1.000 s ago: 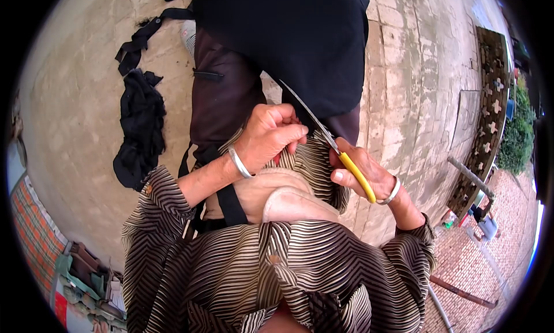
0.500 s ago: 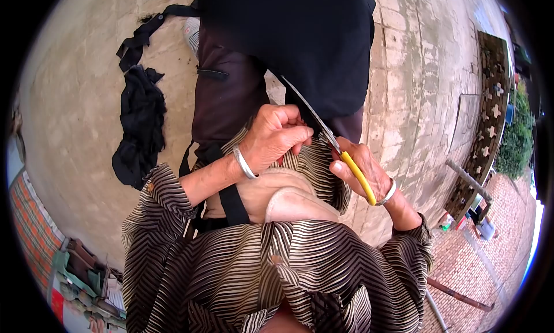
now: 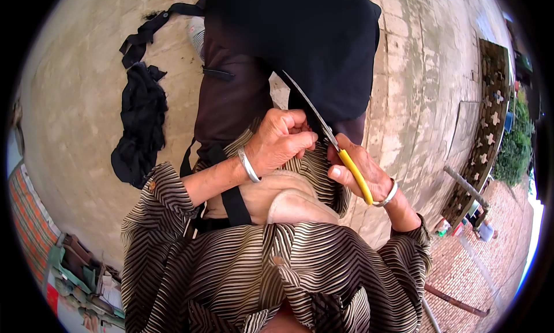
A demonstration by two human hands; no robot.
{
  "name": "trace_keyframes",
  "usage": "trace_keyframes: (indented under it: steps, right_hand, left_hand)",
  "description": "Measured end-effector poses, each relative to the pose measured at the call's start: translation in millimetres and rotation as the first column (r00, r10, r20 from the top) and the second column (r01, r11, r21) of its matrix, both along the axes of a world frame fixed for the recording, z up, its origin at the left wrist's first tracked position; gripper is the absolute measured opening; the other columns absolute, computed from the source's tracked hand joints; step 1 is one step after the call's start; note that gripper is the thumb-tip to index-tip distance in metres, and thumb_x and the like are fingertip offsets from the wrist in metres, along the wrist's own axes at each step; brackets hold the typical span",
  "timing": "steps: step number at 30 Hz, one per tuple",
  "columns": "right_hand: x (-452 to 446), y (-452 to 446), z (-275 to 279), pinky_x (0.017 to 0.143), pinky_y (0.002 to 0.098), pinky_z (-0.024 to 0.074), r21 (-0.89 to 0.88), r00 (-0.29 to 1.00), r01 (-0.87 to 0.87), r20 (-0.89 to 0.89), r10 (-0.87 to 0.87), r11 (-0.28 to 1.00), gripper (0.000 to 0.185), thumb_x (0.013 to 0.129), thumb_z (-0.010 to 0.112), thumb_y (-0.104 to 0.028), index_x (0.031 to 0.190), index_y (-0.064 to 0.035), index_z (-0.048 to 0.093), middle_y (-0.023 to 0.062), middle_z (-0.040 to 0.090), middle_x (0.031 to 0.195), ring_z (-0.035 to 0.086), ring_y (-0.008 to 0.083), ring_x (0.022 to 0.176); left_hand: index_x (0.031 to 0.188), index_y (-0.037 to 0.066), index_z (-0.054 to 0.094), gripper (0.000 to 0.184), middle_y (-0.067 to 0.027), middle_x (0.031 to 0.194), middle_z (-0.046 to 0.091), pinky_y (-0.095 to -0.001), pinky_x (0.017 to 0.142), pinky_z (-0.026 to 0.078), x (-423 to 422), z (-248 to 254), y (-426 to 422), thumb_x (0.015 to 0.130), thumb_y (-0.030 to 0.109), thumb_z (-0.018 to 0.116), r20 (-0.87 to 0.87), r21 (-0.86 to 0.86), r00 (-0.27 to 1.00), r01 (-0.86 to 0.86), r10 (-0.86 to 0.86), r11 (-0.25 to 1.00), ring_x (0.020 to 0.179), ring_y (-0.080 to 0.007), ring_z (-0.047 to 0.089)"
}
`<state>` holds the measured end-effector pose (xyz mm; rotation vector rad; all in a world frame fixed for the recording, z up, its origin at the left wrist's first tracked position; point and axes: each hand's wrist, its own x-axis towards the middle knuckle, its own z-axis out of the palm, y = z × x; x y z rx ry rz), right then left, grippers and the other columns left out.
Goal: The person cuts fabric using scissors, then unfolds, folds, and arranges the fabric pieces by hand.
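Black cloth (image 3: 306, 44) lies over my knees, its lower edge near both hands. My left hand (image 3: 283, 140) is closed in a pinch beside that edge; what its fingertips hold is too small to make out. My right hand (image 3: 360, 168) grips scissors (image 3: 355, 174) with yellow handles, their blades pointing up and left along the cloth. The blades look nearly closed. Both hands are over my lap, a short gap apart, with a silver bangle on each wrist.
A crumpled black cloth piece (image 3: 141, 125) and a black strip (image 3: 138, 42) lie on the paved ground at the left. A patterned low wall (image 3: 487, 125) stands at the right, near a pole (image 3: 466, 187). Tiles and a checked cloth (image 3: 32, 223) are at lower left.
The cloth and my knees have shifted slightly to the right in view. My left hand has moved a little right, closer to the scissors. Both grips look the same.
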<state>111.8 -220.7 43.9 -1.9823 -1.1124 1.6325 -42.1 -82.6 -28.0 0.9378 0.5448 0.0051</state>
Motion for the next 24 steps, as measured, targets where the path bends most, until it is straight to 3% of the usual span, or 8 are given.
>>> trace_keyframes:
  steps: [12, 15, 17, 20, 24]
  right_hand:
    - [-3.3, -0.1, -3.9, 0.053, 0.0423, 0.0406, 0.016, 0.997, 0.025, 0.078, -0.026, 1.000, 0.058, 0.089, 0.058, -0.052, 0.085, 0.0042, 0.047, 0.0219, 0.044, 0.057, 0.049, 0.0400, 0.055]
    - [-2.9, 1.6, -2.2, 0.054, 0.0398, 0.0413, 0.006, 0.998, 0.061, 0.020, -0.061, 0.998, 0.058, 0.089, 0.060, -0.052, 0.085, 0.0044, 0.047, 0.0187, 0.045, 0.058, 0.048, 0.0335, 0.054]
    - [-3.3, 2.0, -0.4, 0.058, 0.0370, 0.0429, 0.056, 0.991, 0.108, -0.084, -0.103, 0.993, 0.059, 0.088, 0.061, -0.053, 0.088, 0.0039, 0.047, 0.0144, 0.049, 0.063, 0.051, 0.0251, 0.059]
    - [-3.0, 1.4, -2.2, 0.063, 0.0351, 0.0438, 0.056, 0.987, 0.098, -0.133, -0.089, 0.994, 0.061, 0.088, 0.061, -0.055, 0.092, 0.0035, 0.046, 0.0116, 0.052, 0.069, 0.052, 0.0197, 0.067]
    - [-1.9, 7.5, 1.3, 0.065, 0.0351, 0.0439, 0.070, 0.988, 0.094, -0.132, -0.084, 0.993, 0.062, 0.087, 0.060, -0.057, 0.095, 0.0033, 0.046, 0.0117, 0.052, 0.071, 0.052, 0.0207, 0.069]
  left_hand:
    - [0.075, -0.004, 0.060, 0.011, -0.0063, 0.067, 0.064, -0.0210, 0.049, 0.046, -1.2, -1.1, -0.3, 0.083, 0.003, 0.062, 0.016, 0.015, 1.000, 0.022, -0.022, 1.000, 0.054, -0.0070, 0.058]
    - [0.076, -0.003, 0.060, 0.010, -0.0044, 0.066, 0.062, -0.0208, 0.048, 0.045, -2.0, -2.1, -0.4, 0.084, 0.004, 0.062, 0.031, 0.020, 0.999, 0.016, -0.017, 1.000, 0.054, -0.0056, 0.056]
    - [0.076, -0.003, 0.060, 0.010, -0.0042, 0.066, 0.062, -0.0207, 0.048, 0.045, -2.6, -3.2, -0.7, 0.083, 0.004, 0.061, 0.041, 0.018, 0.999, 0.009, -0.010, 1.000, 0.054, -0.0054, 0.056]
    - [0.076, -0.003, 0.060, 0.009, -0.0030, 0.064, 0.061, -0.0207, 0.049, 0.045, -2.8, -2.7, -1.5, 0.083, 0.003, 0.061, 0.020, 0.022, 1.000, 0.003, -0.004, 1.000, 0.054, -0.0049, 0.055]
    - [0.076, -0.003, 0.061, 0.009, -0.0053, 0.068, 0.065, -0.0205, 0.049, 0.046, -2.6, 1.1, -0.5, 0.083, 0.001, 0.062, 0.026, 0.058, 0.999, 0.035, -0.036, 0.998, 0.054, -0.0060, 0.057]
